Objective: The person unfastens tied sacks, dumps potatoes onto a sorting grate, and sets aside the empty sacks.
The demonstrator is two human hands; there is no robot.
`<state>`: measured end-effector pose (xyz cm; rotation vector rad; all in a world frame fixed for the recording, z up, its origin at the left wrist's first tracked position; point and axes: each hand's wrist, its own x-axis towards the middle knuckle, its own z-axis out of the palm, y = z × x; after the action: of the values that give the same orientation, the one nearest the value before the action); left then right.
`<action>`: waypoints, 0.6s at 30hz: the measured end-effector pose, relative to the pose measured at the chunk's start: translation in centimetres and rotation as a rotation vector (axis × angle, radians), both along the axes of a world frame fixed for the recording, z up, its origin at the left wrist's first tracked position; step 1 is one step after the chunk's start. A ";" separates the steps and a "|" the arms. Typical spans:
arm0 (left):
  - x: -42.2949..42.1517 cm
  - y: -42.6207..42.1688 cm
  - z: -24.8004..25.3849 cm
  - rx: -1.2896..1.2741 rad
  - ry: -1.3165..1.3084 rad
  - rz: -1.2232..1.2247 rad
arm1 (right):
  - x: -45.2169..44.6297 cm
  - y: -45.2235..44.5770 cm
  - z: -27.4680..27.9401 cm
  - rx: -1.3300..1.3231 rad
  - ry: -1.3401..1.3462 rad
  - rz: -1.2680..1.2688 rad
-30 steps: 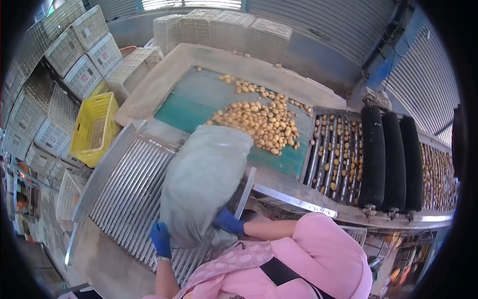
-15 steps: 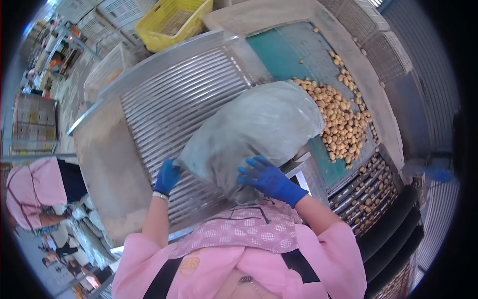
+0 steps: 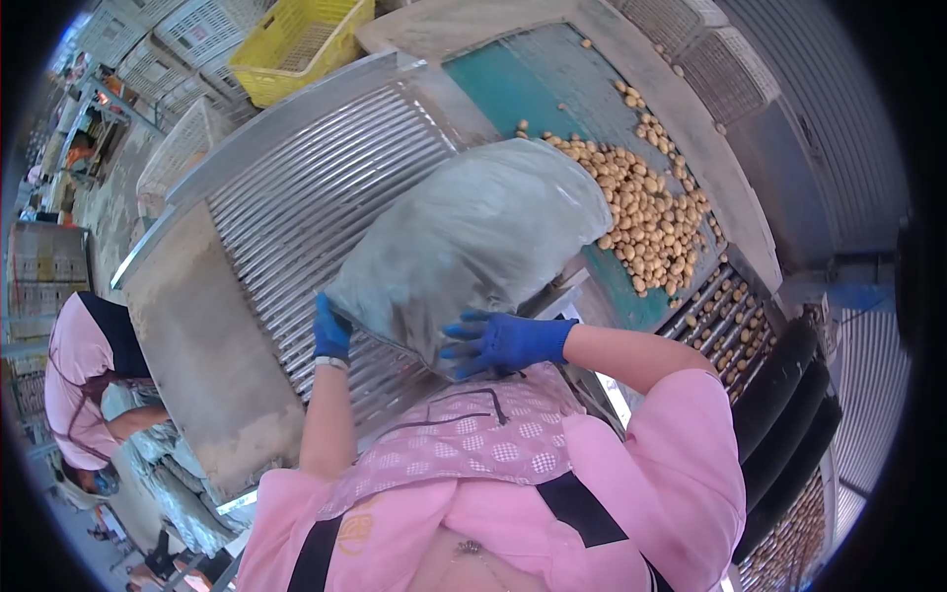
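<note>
A large grey-green sack (image 3: pixel 473 232) lies across the metal slatted rack (image 3: pixel 306 197), its far end beside a pile of small round potatoes (image 3: pixel 646 212) on the green belt (image 3: pixel 513 89). My left hand (image 3: pixel 331 328), in a blue glove, is closed on the sack's near left corner. My right hand (image 3: pixel 493 343), also gloved in blue, rests against the sack's near side with its fingers spread. Where the sack's opening lies cannot be made out.
Rollers carrying potatoes (image 3: pixel 730 331) and black brushes (image 3: pixel 789 395) stand at the right. A yellow crate (image 3: pixel 296 49) is beyond the rack. At the left, a person in pink (image 3: pixel 79 375) bends beside more sacks (image 3: pixel 178 483).
The view has swung left and down since the first frame. My right hand came off the sack's side with its fingers apart, then pressed flat against it. My left hand stays at the corner.
</note>
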<state>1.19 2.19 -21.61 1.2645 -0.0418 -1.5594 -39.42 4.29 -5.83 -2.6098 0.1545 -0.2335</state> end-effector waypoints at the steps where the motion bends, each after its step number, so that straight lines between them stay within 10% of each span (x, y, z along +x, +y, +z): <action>1: 0.8 -0.2 -1.3 -0.039 -0.024 -0.017 | -0.1 0.6 -0.4 0.024 0.017 -0.036; 18: 4.8 -1.1 -0.3 0.007 -0.470 -0.346 | 4.5 10.2 -7.8 0.436 -0.570 -0.939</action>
<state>5.95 1.09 -21.91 1.6710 -0.5816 -1.5096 -34.95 14.53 -13.59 -1.7753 1.0738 -1.0970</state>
